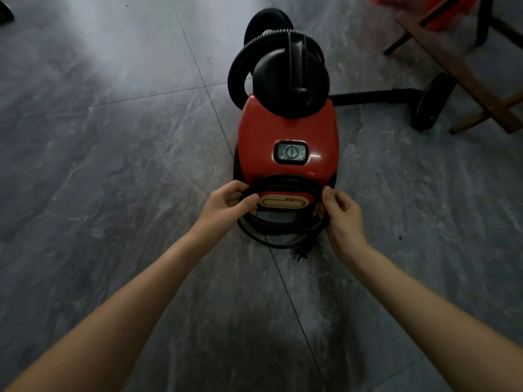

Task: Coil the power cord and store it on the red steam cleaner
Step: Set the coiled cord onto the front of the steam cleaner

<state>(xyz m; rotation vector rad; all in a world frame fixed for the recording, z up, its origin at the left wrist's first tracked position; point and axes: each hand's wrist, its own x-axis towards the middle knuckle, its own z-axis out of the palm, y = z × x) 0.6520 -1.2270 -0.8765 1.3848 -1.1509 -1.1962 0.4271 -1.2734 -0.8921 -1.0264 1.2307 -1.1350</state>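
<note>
Broadly, the grey tiled floor [113, 137] lay open across the whole left half of the frame, with only a small dark object [5, 12] cut off at the upper left edge. From the lower left corner a bare forearm reached up to the left grip [226, 202], whose thumb and curled fingers pinched the left side of the black power cord [283, 236]. The cord sat in several loops round the rear holder of the red steam cleaner [288, 125], at the centre of the frame, the upper turns tucked under the red shell and the lower turns sagging towards the floor. A tan label [284, 201] showed inside the loops, and a switch panel [290, 152] sat above it on the shell. A ribbed black hose [240, 72] was wound round the black top at the far end of the cleaner. The plug [301, 254] lay on the floor just below the coil. The right grip [341, 215] was clenched on the right side of the coil, its fingertips curled on the strands. To the right, a black wand [376, 97] ran along the floor to a floor nozzle [433, 103], which stood close against a wooden frame [467, 66] crowding the upper right corner. Floor room stayed free below it.
</note>
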